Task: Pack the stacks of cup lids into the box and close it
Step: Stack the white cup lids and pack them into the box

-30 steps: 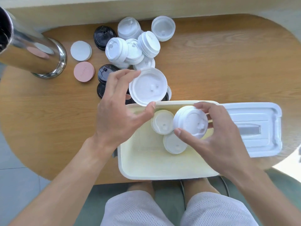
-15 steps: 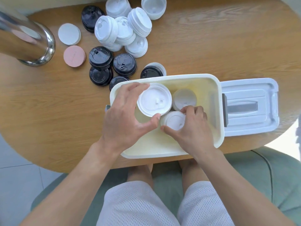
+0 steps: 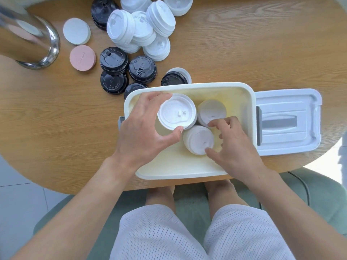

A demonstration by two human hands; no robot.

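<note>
From the head view: left hand (image 3: 142,132) clamped by thumb and fingers round a white lid stack (image 3: 176,111) held over the far-left part of the cream box (image 3: 187,169), right hand (image 3: 234,145) with fingers spread and loosely curved, barely touching the near stack (image 3: 199,140), another stack (image 3: 211,111) just beyond. Could topple if lowered crooked onto its neighbours, could scatter lids if nudged. Still unpacked: white lids (image 3: 142,29) and black lids (image 3: 129,70) far left on the table (image 3: 244,44); box cover (image 3: 287,121) lying open, right.
</note>
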